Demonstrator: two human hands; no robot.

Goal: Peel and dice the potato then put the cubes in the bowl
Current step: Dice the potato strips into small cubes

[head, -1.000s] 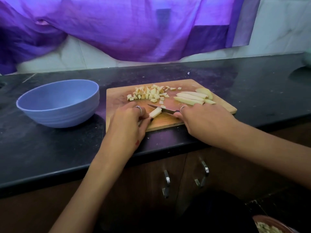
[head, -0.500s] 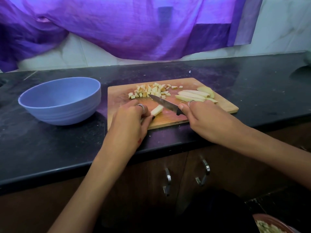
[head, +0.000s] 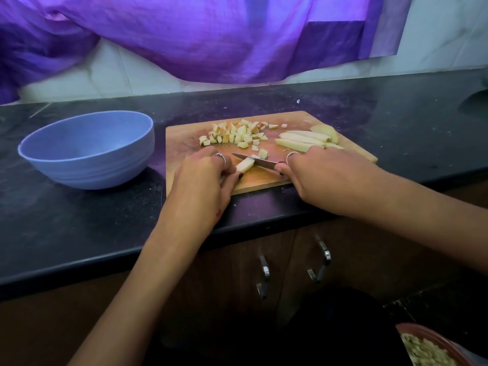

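Your left hand (head: 203,178) pinched the pale potato strip (head: 245,165) while your right hand (head: 317,175) gripped the small steel knife (head: 254,160), cutting on the wooden chopping board (head: 184,136).

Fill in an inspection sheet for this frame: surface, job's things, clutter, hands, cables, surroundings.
Surface: dark countertop, dusty, with a wooden cutting board on it.
Job's things: potato cubes piled at the board's far side; uncut potato strips at its right; one potato stick under the knife; blue bowl left of the board, no cubes visible inside.
Clutter: small white scrap behind the board.
Hands: left hand holds the stick; right hand grips the knife.
Cables: nothing seen.
Surroundings: purple cloth over a pale wall; cabinet handles below; a reddish dish with pale bits at bottom right.
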